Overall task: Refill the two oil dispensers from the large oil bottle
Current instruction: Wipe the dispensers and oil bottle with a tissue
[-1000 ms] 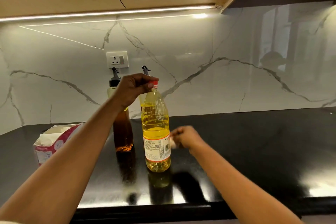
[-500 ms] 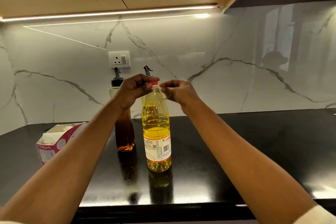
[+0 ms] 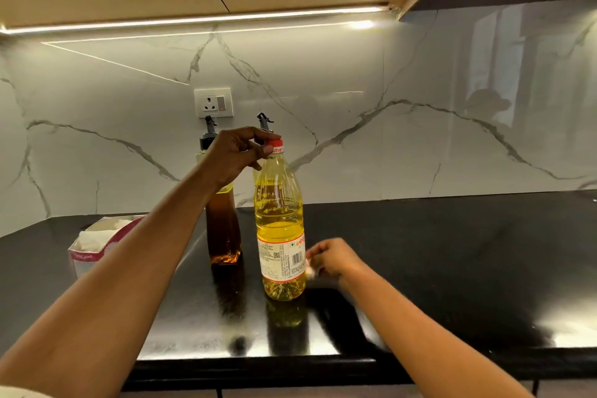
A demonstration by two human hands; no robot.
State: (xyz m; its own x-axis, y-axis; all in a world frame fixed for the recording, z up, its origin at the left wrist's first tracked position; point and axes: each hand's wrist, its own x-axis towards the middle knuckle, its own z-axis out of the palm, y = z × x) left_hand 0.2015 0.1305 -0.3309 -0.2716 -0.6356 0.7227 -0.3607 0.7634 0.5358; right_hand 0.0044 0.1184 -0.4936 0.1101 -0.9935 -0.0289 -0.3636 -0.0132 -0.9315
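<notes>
Two hands are at the large oil bottle (image 3: 279,220), which stands upright on the black worktop (image 3: 452,252). The left hand (image 3: 237,152) curls round its red cap (image 3: 274,147), thumb against the cap's side. The right hand (image 3: 329,257) sits low, just beside the bottle's label, its fingers curled on a small white scrap (image 3: 310,271) that is blurred. Behind the left wrist stands a dark-oil dispenser (image 3: 223,236). A second dispenser (image 3: 264,121) shows only its spout behind the cap. A tissue box (image 3: 93,245) sits at the left.
</notes>
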